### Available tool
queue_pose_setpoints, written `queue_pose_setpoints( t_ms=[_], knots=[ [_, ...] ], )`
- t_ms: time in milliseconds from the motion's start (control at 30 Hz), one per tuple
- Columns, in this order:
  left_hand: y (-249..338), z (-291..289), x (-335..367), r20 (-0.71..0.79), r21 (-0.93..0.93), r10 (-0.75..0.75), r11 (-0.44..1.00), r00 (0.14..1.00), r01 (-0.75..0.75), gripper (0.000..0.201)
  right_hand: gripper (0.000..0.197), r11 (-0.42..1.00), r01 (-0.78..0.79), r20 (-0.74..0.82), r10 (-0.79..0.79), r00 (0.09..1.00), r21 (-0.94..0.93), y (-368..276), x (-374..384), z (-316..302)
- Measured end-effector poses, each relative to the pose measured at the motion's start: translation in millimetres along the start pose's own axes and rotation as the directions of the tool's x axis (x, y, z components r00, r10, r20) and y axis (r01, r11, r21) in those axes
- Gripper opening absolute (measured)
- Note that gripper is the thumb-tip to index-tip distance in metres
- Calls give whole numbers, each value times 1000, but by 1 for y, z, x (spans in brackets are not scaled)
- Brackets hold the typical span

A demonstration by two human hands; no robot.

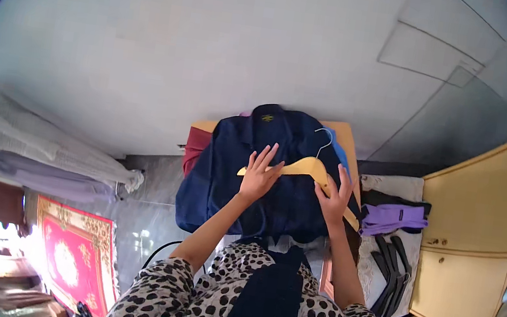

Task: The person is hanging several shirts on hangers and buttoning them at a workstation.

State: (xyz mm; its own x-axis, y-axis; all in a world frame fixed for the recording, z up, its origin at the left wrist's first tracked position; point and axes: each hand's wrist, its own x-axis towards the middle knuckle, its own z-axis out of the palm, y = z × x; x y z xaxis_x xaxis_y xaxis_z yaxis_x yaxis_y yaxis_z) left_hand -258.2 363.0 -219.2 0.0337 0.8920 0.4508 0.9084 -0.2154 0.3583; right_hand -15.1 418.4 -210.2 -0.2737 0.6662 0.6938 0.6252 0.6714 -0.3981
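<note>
Head view: both hands lie over a wooden hanger above a dark navy shirt.
The left hand is spread wide across one arm of the hanger, whose tip shows just beyond it; the right hand touches the other arm, though I cannot tell whether its thumb and fingers pinch it. The metal hook rises between the hands, and the navy shirt spreads beneath them. A purple garment lies right of the right hand, with black hangers nearer the person.
</note>
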Motion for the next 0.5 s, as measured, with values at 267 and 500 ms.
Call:
queue_pose_setpoints(
  t_ms=[267, 500],
  knots=[
    [-164, 47, 38, 14, -16, -503, 864, 864, 504, 80, 31, 976, -77, -82, 62, 995, -204, -21, 29, 114],
    [-179, 73, 49, 49, 395, -690, 678, 722, 620, 87, 37, 920, -99, -23, 98, 995, -378, -9, 30, 60]
  ],
)
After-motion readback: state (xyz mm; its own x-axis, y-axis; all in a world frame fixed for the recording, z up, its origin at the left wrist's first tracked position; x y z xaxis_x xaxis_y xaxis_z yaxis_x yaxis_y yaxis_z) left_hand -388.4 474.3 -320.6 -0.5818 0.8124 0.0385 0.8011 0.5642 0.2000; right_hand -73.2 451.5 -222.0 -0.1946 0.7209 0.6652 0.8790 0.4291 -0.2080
